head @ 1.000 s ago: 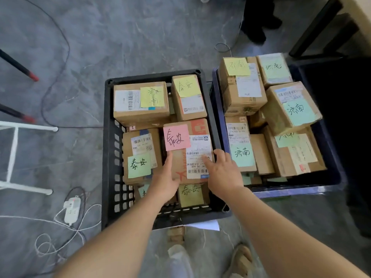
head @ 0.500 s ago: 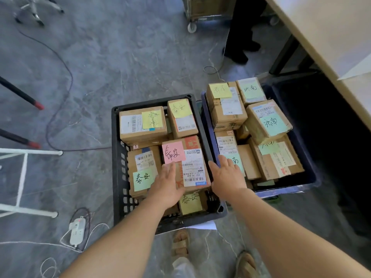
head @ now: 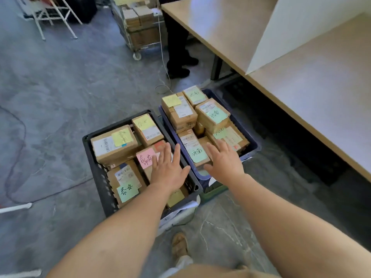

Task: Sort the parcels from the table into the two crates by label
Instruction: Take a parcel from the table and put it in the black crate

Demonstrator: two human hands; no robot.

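Note:
Two crates stand side by side on the floor, both packed with cardboard parcels bearing sticky notes. The black crate [head: 94, 157] is on the left, the blue crate [head: 252, 144] on the right. My left hand [head: 167, 169] is spread open over the parcel with the pink note [head: 145, 157] in the black crate, holding nothing. My right hand [head: 223, 162] is open with straight fingers above the blue crate, beside a parcel with a green note [head: 197, 154]. Whether either hand touches a parcel is unclear.
A long wooden table [head: 301, 81] runs along the right with a white divider panel [head: 301, 31]. A person's dark legs [head: 177, 47] stand beyond the crates by a wheeled cart of boxes [head: 138, 25]. Cables lie on the grey floor at left. My sandalled foot [head: 179, 244] is below the crates.
Both hands let go of the pink-note parcel, now lying in the black crate, and lifted away with fingers spread. The view tilted up, bringing the table into sight.

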